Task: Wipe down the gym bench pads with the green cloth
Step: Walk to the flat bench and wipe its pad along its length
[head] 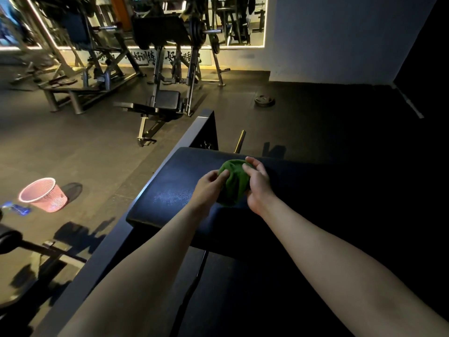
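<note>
The cloth [234,183] is bunched into a wad between both hands, over the left-middle of the pad [170,190]. Whether it touches the pad I cannot tell. The left hand [209,188] pinches its left edge with curled fingers, and the right hand [258,188] wraps its right side. The wad's long axis runs near to far. The pad seems to run left to right, its right part lost in darkness. Pad surface lies directly below and to either side, so the wipe likely starts by pressing straight down, and both hands are equally near. A pink bin [43,194] stands on the floor, well apart to the left.
</note>
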Action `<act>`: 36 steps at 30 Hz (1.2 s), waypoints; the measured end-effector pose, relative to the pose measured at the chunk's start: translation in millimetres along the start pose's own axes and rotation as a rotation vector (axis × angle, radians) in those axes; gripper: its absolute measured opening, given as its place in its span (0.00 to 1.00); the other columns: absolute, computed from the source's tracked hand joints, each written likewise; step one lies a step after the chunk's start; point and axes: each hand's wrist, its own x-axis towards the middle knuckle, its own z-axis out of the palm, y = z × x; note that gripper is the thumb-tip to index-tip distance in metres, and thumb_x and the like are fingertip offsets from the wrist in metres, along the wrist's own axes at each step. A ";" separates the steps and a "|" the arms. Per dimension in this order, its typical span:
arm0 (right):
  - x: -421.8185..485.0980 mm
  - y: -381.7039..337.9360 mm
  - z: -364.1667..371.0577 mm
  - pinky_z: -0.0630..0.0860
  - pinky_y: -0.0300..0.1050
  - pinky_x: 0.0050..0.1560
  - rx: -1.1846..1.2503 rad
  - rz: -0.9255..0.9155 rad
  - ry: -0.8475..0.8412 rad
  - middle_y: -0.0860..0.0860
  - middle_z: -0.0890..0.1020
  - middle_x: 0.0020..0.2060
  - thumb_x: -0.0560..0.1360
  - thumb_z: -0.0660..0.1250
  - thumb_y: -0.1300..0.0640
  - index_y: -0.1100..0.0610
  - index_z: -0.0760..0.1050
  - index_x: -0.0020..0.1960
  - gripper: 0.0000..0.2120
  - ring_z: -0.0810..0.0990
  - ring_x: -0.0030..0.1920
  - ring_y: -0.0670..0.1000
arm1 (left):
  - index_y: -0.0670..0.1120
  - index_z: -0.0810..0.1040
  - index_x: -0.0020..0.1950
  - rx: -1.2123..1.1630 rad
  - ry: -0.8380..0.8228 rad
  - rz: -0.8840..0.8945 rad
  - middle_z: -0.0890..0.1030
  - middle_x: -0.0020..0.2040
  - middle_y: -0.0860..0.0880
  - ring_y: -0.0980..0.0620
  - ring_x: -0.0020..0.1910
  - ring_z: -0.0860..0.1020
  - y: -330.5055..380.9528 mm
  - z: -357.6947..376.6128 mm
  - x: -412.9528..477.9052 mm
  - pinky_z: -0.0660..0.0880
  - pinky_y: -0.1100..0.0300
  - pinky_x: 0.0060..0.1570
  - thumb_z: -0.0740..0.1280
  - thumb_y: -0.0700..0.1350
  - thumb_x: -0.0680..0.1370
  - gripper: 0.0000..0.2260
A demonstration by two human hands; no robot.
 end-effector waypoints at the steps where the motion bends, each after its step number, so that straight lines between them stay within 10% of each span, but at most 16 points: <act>1: 0.8 2.1 -0.8 0.78 0.55 0.59 -0.085 -0.049 -0.019 0.58 0.78 0.60 0.78 0.66 0.60 0.49 0.73 0.63 0.15 0.80 0.58 0.57 | 0.45 0.81 0.56 -0.016 0.057 0.006 0.84 0.50 0.43 0.48 0.48 0.83 -0.9 1.6 5.7 0.80 0.57 0.46 0.66 0.45 0.82 0.07; 5: 9.2 10.6 -3.5 0.74 0.34 0.55 -0.591 -0.320 -0.187 0.52 0.74 0.61 0.75 0.70 0.61 0.51 0.69 0.66 0.22 0.76 0.57 0.49 | 0.41 0.78 0.61 -0.217 0.206 -0.073 0.83 0.49 0.42 0.50 0.45 0.82 6.1 19.8 26.6 0.79 0.58 0.41 0.60 0.36 0.80 0.12; 9: 23.2 21.1 -3.7 0.64 0.36 0.61 -0.999 -0.424 -0.271 0.58 0.68 0.66 0.74 0.66 0.66 0.54 0.69 0.70 0.25 0.71 0.64 0.55 | 0.44 0.77 0.55 -0.184 0.237 -0.086 0.82 0.45 0.45 0.48 0.46 0.79 8.0 20.5 28.7 0.76 0.54 0.43 0.60 0.37 0.79 0.09; 13: 50.1 31.0 -9.6 0.65 0.46 0.67 -1.220 -0.486 -0.112 0.60 0.69 0.66 0.74 0.61 0.70 0.58 0.73 0.67 0.23 0.70 0.65 0.62 | 0.52 0.82 0.55 0.684 0.241 0.093 0.83 0.57 0.51 0.47 0.58 0.78 -11.4 -22.9 34.2 0.72 0.54 0.59 0.65 0.43 0.77 0.10; 17: 63.2 53.4 -6.5 0.64 0.55 0.69 -1.508 -0.481 0.013 0.56 0.60 0.70 0.79 0.61 0.60 0.59 0.71 0.63 0.13 0.60 0.67 0.59 | 0.56 0.66 0.76 1.199 0.292 -0.060 0.60 0.80 0.50 0.42 0.76 0.57 -34.7 -82.6 37.0 0.53 0.44 0.73 0.63 0.59 0.77 0.27; 28: 54.2 96.4 57.7 0.72 0.54 0.51 -1.578 -0.885 -0.618 0.55 0.75 0.54 0.80 0.59 0.53 0.54 0.76 0.63 0.15 0.73 0.50 0.57 | 0.52 0.52 0.81 1.165 0.165 -0.064 0.47 0.82 0.47 0.42 0.79 0.44 -49.8 -115.4 34.0 0.40 0.39 0.74 0.54 0.59 0.82 0.29; 36: 142.3 56.9 44.2 0.70 0.55 0.57 -1.720 -0.637 -0.243 0.57 0.68 0.60 0.77 0.61 0.63 0.48 0.72 0.68 0.22 0.70 0.57 0.63 | 0.57 0.53 0.81 1.176 0.256 -0.115 0.48 0.82 0.51 0.46 0.79 0.45 -52.4 -102.0 39.0 0.39 0.41 0.73 0.53 0.61 0.79 0.30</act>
